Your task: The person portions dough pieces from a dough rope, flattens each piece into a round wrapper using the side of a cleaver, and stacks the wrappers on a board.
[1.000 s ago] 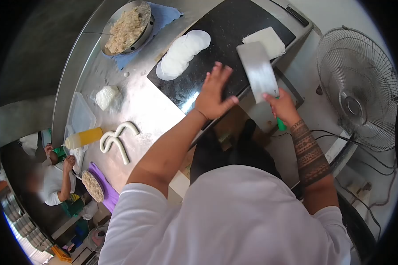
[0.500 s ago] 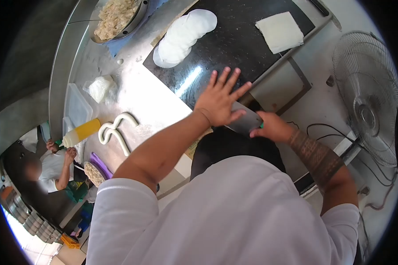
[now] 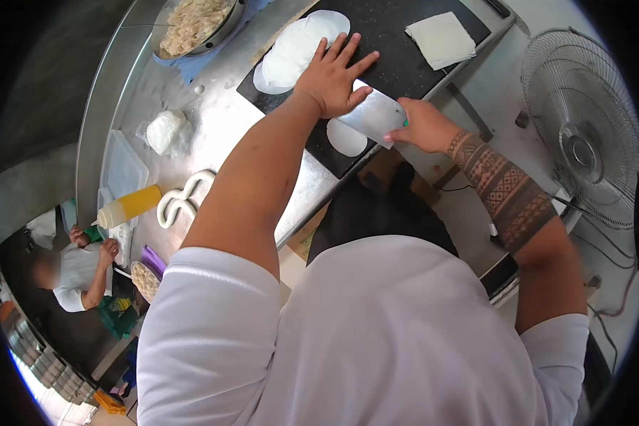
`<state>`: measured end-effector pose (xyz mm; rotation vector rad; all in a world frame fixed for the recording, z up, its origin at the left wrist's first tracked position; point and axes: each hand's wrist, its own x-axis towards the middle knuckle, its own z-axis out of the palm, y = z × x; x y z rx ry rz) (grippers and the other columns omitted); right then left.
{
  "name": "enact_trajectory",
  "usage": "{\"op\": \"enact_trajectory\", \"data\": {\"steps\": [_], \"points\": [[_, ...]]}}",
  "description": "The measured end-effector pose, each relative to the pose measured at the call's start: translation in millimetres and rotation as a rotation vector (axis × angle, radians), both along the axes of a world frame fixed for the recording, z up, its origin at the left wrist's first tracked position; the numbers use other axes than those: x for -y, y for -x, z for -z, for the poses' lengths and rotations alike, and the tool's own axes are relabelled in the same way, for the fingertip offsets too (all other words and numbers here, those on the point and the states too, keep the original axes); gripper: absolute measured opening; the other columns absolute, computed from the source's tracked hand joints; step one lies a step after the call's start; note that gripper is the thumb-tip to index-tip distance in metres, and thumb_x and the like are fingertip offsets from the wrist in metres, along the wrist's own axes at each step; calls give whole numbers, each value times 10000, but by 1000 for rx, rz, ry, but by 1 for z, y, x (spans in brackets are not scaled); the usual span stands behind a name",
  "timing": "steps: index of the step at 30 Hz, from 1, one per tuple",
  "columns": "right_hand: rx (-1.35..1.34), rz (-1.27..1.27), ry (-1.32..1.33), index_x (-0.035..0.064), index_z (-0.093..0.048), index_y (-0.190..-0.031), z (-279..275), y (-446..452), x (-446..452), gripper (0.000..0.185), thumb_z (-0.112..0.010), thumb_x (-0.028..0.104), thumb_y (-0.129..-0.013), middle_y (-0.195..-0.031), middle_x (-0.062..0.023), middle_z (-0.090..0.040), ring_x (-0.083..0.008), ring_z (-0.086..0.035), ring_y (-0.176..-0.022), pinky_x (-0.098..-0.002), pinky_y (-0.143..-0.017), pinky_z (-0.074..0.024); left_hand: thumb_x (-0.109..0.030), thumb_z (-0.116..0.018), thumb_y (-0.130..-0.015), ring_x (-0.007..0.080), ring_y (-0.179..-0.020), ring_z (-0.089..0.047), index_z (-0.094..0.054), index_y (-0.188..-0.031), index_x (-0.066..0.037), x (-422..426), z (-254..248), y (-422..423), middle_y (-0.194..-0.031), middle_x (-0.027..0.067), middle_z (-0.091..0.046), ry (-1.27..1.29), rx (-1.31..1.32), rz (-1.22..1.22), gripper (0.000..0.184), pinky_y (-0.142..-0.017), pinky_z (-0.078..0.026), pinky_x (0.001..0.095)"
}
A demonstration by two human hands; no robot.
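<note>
Steel cleaver (image 3: 375, 113) held flat, I note: right hand (image 3: 426, 126) clamped on handle (image 3: 406, 123), left hand (image 3: 331, 79) splayed over blade, presumably to steady it; dough disc (image 3: 346, 138) just bodyward of left hand.

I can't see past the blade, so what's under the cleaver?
A white round shows at the near edge of the cleaver, with black board around. The cleaver seems to cover part of the round; anything else beneath the cleaver or left hand is hidden.

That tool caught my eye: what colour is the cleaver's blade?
The cleaver's blade is silvery grey, best seen in the head view.
</note>
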<state>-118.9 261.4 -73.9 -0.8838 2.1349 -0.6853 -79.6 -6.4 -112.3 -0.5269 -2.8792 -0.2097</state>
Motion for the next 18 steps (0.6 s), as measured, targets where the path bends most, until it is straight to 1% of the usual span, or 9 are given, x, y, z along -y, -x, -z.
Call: {"op": "enact_trajectory", "data": {"steps": [1, 2, 3, 5, 7, 11, 13, 15, 18], "points": [[-13, 18, 40, -51, -635, -1197, -2, -2, 1, 603, -890, 366, -842, -1116, -290, -724, -434, -710, -1096, -512, -941, -549, -555, -560, -994, 455, -1622, -230, -343, -1695, -298, -2, -1, -3, -1771, 227, -216, 11, 30, 34, 778, -1287, -171, 660], [149, 98, -41, -53, -650, -1183, -2, -14, -1, 594, -896, 358, -834, -1117, -279, -729, -403, -720, -1097, -501, -949, -552, -562, -560, -995, 456, -1623, -227, -336, -1697, -299, -5, 1, -10, -1772, 226, -213, 19, 66, 66, 783, -1288, -165, 663], [150, 71, 135, -28, -669, -1206, 25, -33, -19, 535, -886, 321, -864, -1118, -223, -747, -342, -733, -1066, -439, -942, -556, -570, -559, -996, 457, -1624, -223, -330, -1700, -301, -12, 2, -21, -1773, 226, -210, 24, 110, 100, 787, -1289, -158, 666], [189, 88, 25, -44, -634, -1266, 19, -69, -46, 614, -892, 340, -862, -1140, -238, -741, -361, -724, -1103, -435, -976, -551, -640, -558, -993, 461, -1627, -210, -301, -1710, -311, -40, 1, -55, -1776, 213, -206, -20, 201, 126, 830, -1292, -134, 675], [198, 162, 20, -52, -604, -1285, 12, -84, -59, 656, -893, 360, -863, -1136, -256, -729, -377, -716, -1105, -446, -965, -550, -653, -554, -994, 453, -1628, -211, -307, -1708, -313, -60, 0, -61, -1772, 205, -227, -76, 194, 169, 829, -1290, -141, 678], [159, 141, -107, -62, -550, -1330, 10, -52, -53, 721, -870, 398, -876, -1176, -302, -709, -444, -699, -1133, -487, -988, -538, -680, -542, -991, 439, -1622, -231, -349, -1691, -320, -56, -4, -24, -1764, 184, -263, 8, 129, 136, 810, -1287, -153, 678], [77, 120, -38, -60, -557, -1298, 11, -35, -45, 700, -859, 414, -881, -1158, -308, -706, -445, -702, -1122, -491, -973, -543, -688, -539, -989, 432, -1618, -243, -374, -1679, -323, -45, -1, -7, -1759, 175, -279, 86, 61, 89, 798, -1286, -161, 675], [-22, 97, -16, -61, -578, -1261, 2, -14, -26, 685, -865, 423, -872, -1135, -303, -712, -439, -708, -1108, -489, -963, -548, -645, -532, -1008, 404, -1613, -267, -398, -1666, -329, -30, 0, 7, -1755, 163, -292, 99, -14, 51, 742, -1282, -176, 676], [-70, 66, -143, -55, -614, -1201, -29, 4, 4, 629, -874, 405, -860, -1096, -286, -723, -425, -716, -1090, -481, -948, -556, -598, -556, -1005, 412, -1616, -260, -366, -1681, -320, -9, -2, 30, -1758, 180, -278, 108, -66, 75, 754, -1291, -181, 645]]}}
